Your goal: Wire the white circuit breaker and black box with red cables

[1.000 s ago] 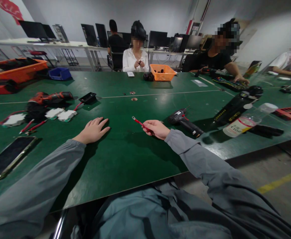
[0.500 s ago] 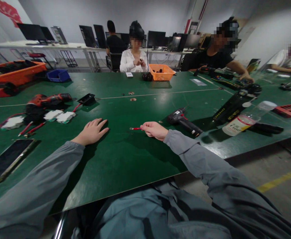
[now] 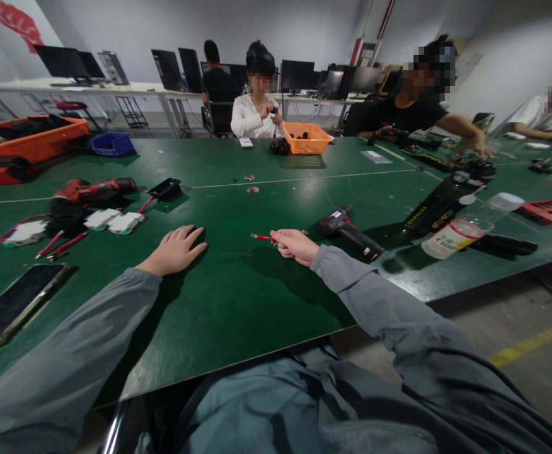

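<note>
Pinched in my right hand (image 3: pixel 295 246) is a short red wire with a metal ring terminal (image 3: pixel 263 238), its bare metal end pointing left. The hand is just over the green table (image 3: pixel 238 302), and the far end of the wire is hidden by the fingers. My left hand (image 3: pixel 174 251) lies flat on the table with fingers spread, holding nothing. Right of my right hand a black cordless drill (image 3: pixel 346 230) lies on its side. Beyond my left hand are white connectors (image 3: pixel 115 221) with red wires and a small black box (image 3: pixel 165 188).
At left lie a phone (image 3: pixel 18 302), a red-and-black drill (image 3: pixel 80 195), a blue bin (image 3: pixel 112 144) and an orange crate (image 3: pixel 44 140). A plastic bottle (image 3: pixel 455 236) leans at right beside a black cylinder (image 3: pixel 439 198). Across the table, co-workers sit near an orange basket (image 3: pixel 307 140).
My right hand has lifted the wire slightly and shifted it a little right. My left hand stays put. The co-worker opposite has raised their hands; the one at right has reached farther right.
</note>
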`<state>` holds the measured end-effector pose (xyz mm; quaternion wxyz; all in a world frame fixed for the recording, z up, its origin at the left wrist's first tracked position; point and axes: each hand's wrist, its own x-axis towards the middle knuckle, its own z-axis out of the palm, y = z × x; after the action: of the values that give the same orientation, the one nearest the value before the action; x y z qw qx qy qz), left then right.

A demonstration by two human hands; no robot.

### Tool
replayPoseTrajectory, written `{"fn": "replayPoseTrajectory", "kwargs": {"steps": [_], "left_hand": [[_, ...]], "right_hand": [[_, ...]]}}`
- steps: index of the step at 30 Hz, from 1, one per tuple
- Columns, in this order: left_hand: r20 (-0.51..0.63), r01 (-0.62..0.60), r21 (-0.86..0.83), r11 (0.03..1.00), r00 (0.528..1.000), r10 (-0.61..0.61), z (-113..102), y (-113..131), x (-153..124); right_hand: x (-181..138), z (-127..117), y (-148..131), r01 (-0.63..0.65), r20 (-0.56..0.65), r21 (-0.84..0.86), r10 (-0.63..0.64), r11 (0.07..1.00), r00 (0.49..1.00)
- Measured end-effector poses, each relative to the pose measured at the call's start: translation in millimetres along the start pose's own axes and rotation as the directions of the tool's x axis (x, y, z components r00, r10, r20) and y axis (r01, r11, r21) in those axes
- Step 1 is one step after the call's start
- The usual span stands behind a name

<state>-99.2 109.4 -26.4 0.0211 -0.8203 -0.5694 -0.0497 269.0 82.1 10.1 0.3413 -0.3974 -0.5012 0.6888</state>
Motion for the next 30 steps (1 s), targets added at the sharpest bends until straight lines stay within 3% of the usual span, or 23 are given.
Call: {"fn": "replayPoseTrajectory", "kwargs": {"steps": [9,17,21,25,27,30], "left_hand": [[-0.005,0.0,0.008,1.0,1.0,0.0,-3,3,-2],[-0.069,0.03,0.0,1.0,0.997,-0.03,-20,-3,9],[-0.173,0.191,0.036,0.981,0.968,-0.182,-29,-23,12],[-0.271,0.415,0.054,0.908,0.882,-0.387,-36,-55,-2],[-0.273,0.505,0.046,0.862,0.836,-0.476,-37,-71,-11],[-0.159,0.562,0.025,0.827,0.819,-0.552,-38,-86,-17]], "right_hand": [[0,1,3,0.01,0.027,-0.041,-0.009,0.999,1.0],[2,-2,5,-0.018,0.032,-0.045,0.02,0.999,0.999],[3,-2,6,-0.015,0.041,-0.05,0.017,0.999,0.999],[2,-2,5,-0.017,0.05,-0.05,0.02,0.999,0.999],[2,-1,4,-0.019,0.054,-0.05,0.022,0.999,0.998],[1,0,3,-0.021,0.055,-0.051,0.024,0.998,0.998]]}}
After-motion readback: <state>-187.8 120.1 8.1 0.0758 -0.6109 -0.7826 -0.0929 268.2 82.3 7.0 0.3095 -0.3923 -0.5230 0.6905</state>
